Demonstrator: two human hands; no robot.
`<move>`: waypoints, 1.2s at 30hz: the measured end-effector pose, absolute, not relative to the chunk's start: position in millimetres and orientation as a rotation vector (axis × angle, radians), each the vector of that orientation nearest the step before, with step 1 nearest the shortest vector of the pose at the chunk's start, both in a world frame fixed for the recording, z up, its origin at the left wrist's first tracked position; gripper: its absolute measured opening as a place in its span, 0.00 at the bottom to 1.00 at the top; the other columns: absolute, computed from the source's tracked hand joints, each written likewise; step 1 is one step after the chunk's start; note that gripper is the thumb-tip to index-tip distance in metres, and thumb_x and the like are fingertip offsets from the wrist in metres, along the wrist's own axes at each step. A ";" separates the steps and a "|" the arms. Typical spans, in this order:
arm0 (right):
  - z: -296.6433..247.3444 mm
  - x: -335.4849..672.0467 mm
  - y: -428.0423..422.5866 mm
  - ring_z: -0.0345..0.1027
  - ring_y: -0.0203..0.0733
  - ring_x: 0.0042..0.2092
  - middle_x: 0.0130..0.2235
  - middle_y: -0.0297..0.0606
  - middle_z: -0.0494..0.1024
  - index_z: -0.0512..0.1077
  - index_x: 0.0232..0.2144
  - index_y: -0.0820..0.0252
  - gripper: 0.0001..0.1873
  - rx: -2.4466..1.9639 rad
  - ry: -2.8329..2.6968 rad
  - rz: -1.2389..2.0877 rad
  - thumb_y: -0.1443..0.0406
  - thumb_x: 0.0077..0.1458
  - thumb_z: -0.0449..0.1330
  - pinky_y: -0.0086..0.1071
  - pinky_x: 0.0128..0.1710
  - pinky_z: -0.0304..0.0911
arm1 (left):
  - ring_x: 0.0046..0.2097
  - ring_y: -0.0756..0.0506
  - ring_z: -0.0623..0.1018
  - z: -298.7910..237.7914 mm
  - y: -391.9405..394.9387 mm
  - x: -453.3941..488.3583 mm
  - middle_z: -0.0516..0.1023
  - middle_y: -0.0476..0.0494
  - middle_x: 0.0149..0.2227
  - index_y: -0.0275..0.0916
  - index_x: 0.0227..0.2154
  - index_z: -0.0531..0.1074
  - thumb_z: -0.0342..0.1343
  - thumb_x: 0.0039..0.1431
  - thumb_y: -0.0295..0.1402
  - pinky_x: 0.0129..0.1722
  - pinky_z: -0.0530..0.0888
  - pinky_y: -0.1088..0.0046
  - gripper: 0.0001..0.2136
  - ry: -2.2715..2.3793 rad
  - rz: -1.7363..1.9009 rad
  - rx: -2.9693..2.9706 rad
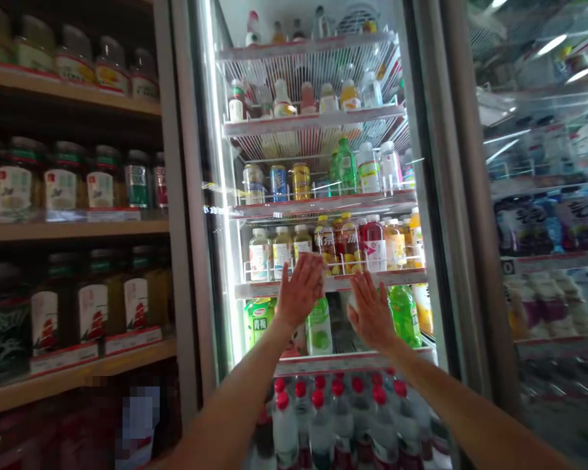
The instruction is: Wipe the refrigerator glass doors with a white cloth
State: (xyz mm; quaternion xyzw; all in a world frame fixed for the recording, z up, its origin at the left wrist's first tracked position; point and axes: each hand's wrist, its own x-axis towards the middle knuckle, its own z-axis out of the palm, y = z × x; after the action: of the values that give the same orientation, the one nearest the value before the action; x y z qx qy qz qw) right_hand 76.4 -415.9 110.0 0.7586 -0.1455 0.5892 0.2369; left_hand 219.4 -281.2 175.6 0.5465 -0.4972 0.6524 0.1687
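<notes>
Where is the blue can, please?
In the head view, the blue can stands in the lit cooler, toward the left of the third shelf from the top, between a pale can and a gold can.

Head-worn view facing cooler shelves (323, 205)

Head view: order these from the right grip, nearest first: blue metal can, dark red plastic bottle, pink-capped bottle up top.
1. Dark red plastic bottle, just above the right grip.
2. Blue metal can, upper left.
3. Pink-capped bottle, top shelf, far upper left.
</notes>
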 end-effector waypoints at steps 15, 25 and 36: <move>154.9 82.5 -430.9 0.39 0.48 0.65 0.64 0.44 0.49 0.33 0.64 0.58 0.36 2.006 -0.182 1.707 0.60 0.59 0.46 0.50 0.62 0.35 | 0.65 0.41 0.49 199.0 -287.7 219.3 0.54 0.39 0.62 0.38 0.59 0.56 0.41 0.62 0.37 0.62 0.46 0.52 0.23 -1.150 1.813 1.613; 152.8 78.8 -434.0 0.35 0.48 0.65 0.65 0.42 0.45 0.30 0.64 0.59 0.37 2.006 -0.196 1.614 0.62 0.59 0.46 0.51 0.61 0.37 | 0.64 0.41 0.51 227.0 -237.9 256.5 0.53 0.38 0.63 0.39 0.60 0.53 0.40 0.62 0.35 0.61 0.45 0.50 0.23 -0.851 1.637 1.728; 153.3 79.0 -434.9 0.35 0.49 0.65 0.65 0.44 0.44 0.29 0.64 0.59 0.38 2.008 -0.200 1.598 0.61 0.59 0.46 0.52 0.61 0.37 | 0.65 0.42 0.49 231.2 -285.0 218.5 0.53 0.43 0.63 0.41 0.59 0.55 0.42 0.61 0.36 0.62 0.45 0.51 0.22 -1.287 1.750 1.631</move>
State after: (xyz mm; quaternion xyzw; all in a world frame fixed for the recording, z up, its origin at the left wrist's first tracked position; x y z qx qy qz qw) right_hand 79.0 -434.9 153.3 0.7489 -0.0747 0.5960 0.2800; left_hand 218.5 -285.0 231.2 0.5868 -0.4633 0.6296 0.2110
